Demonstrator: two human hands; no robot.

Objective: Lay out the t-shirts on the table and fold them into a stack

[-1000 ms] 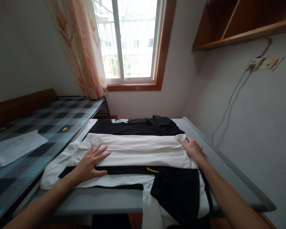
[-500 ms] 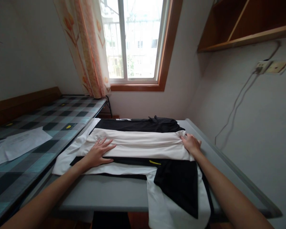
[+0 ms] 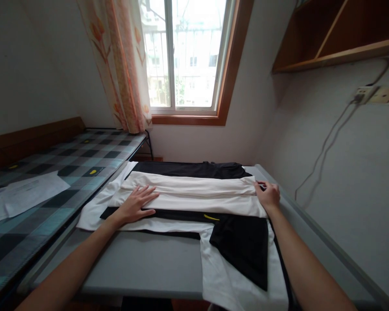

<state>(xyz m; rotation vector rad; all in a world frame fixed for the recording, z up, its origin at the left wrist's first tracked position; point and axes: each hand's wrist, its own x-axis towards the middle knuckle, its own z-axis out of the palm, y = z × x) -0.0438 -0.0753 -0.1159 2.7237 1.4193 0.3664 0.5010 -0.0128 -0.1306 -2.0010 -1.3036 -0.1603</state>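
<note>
In the centre of the frame, a folded white garment (image 3: 194,203) is lying in a long band across the grey desk (image 3: 149,263), its two creased strips running from left to right. The left hand (image 3: 138,204) is resting flat near the band's left end, its fingers spreading released over the cloth and grasping nothing. The right hand (image 3: 268,194) is touching the band's right end, its fingers bending at the edge; whether they are pinching the fabric, I cannot tell. Behind the band, a black garment (image 3: 188,168) is stretching across, bunching a little toward its right end. In front, a black strip bearing a small yellow mark (image 3: 210,217) is showing along the near edge, and a black sleeve (image 3: 246,248) is fanning out at the lower right over white cloth (image 3: 227,280), which is hanging past the desk's near edge. More white fabric (image 3: 94,211) is poking out on the left. At the left of the frame, a checked mattress (image 3: 65,153) is carrying sheets of paper (image 3: 32,192). A tulip-patterned curtain (image 3: 126,77) is hanging beside the window (image 3: 194,65) at the top, while a wooden shelf (image 3: 337,60) is jutting out at the upper right, above a wall socket (image 3: 365,94) from which a cable (image 3: 326,144) is trailing down.
</note>
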